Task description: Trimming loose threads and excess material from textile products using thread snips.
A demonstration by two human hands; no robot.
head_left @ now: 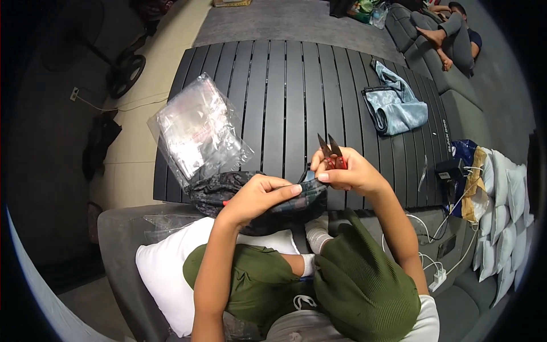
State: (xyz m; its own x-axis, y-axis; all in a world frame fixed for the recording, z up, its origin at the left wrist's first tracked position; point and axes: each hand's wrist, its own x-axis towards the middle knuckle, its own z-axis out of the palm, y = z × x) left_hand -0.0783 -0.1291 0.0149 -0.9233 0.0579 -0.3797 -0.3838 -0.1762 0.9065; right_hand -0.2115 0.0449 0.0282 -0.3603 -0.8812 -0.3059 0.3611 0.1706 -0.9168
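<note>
Dark patterned fabric lies bunched over the near edge of the slatted table, hanging toward my lap. My left hand pinches its upper edge, thumb on top. Across from it, my right hand holds red-handled thread snips, blades apart and pointing away from me. The thumb and fingertips of that same hand also grip the fabric's edge, close to a dark loop and a small light-blue patch. A small red bit shows beside my left wrist. The rest of the fabric is partly hidden under my left hand.
Clear plastic bags lie on the table at left. Folded blue-grey fabric is at right. A white pillow sits by my legs. Cables and a power strip are at right; a person reclines on the far sofa.
</note>
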